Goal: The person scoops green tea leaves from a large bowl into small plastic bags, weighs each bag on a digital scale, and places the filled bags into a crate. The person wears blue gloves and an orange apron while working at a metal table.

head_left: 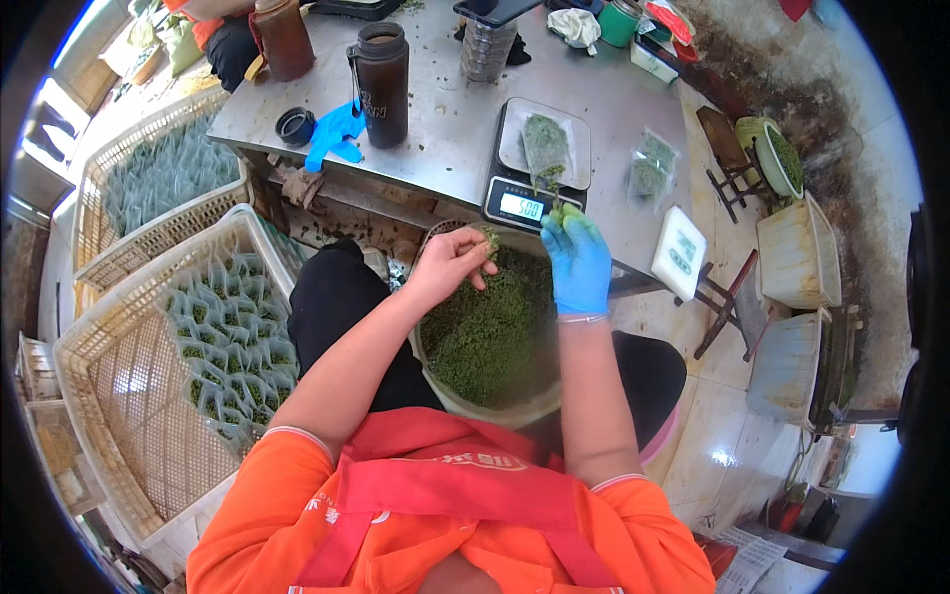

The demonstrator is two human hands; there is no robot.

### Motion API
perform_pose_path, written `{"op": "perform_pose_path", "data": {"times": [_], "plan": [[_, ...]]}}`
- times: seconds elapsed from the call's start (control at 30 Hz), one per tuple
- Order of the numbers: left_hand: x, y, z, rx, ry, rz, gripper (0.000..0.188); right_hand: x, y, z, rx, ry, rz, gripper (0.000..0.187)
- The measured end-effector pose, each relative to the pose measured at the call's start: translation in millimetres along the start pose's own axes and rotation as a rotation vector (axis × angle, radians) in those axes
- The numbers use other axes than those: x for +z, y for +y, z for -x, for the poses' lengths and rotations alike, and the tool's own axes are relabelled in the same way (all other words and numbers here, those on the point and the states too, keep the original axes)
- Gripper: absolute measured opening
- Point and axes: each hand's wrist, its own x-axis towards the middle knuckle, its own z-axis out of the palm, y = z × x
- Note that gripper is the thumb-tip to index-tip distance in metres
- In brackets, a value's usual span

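Observation:
My left hand (455, 263) is bare, its fingertips pinched on a few green peppercorns above the tub's far left side. My right hand (576, 259), in a blue glove, holds a small sprig of green peppercorns (554, 188) at the front of the digital scale (503, 158). A clear bag of green peppercorns (545, 139) lies on the scale's pan, its near end by the sprig. Between my knees stands a round tub (475, 408) heaped with loose green peppercorns (485, 327). Another filled clear bag (651, 166) lies on the table right of the scale.
The steel table (445, 59) bears a dark flask (381, 89), a blue glove (334, 134) and a black lid (295, 127). A white panel (679, 253) sits at its right corner. Left are crates (129, 396) of filled bags; right, a folding stool (727, 302) and bins (800, 252).

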Motion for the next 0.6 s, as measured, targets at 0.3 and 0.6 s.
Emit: {"op": "perform_pose_path", "data": {"times": [0.3,0.6], "plan": [[5,1,4,-0.024,0.015,-0.228,0.020,15,22,-35,-0.745,-0.083,1.300,0.040],[13,6,14,0.339,0.023,-0.877,0.023,-13,24,54,0.023,-0.251,0.700,0.031]]}}
